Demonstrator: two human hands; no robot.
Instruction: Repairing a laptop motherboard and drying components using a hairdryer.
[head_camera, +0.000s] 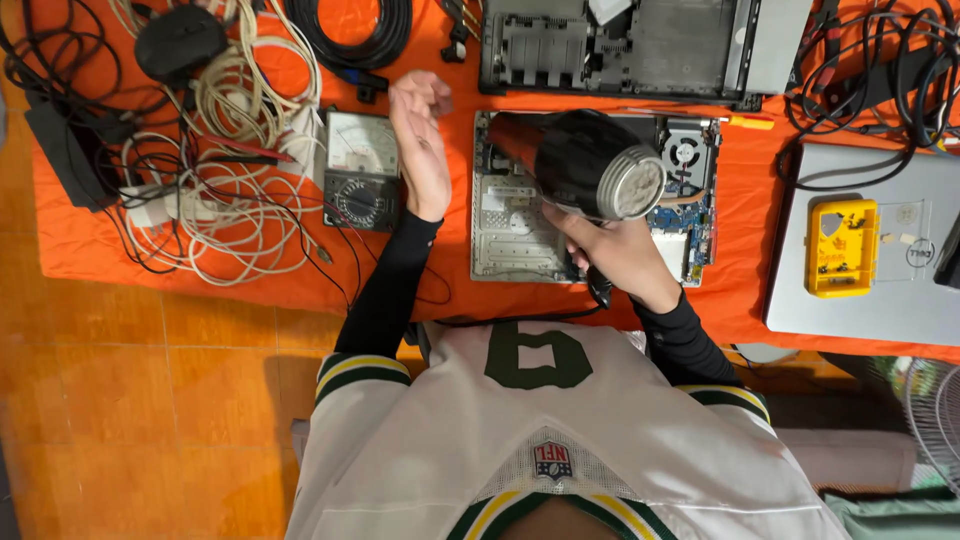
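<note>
We gripped the hair dryer by its handle in our right hand, its body held over the opened laptop base, which lay flat on the orange surface, apparently so the airflow could reach the board. Our left hand, fingers loosely curled and holding nothing, hovered just left of the base, beside the analogue multimeter.

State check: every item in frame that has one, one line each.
Black hair dryer: held in right hand, nozzle over board.
Opened laptop base: cover off, circuit board and fan exposed.
Left hand: raised, empty.
Grey analog multimeter: lying face up.
Silver laptop: lid closed, yellow parts tray on top.
</note>
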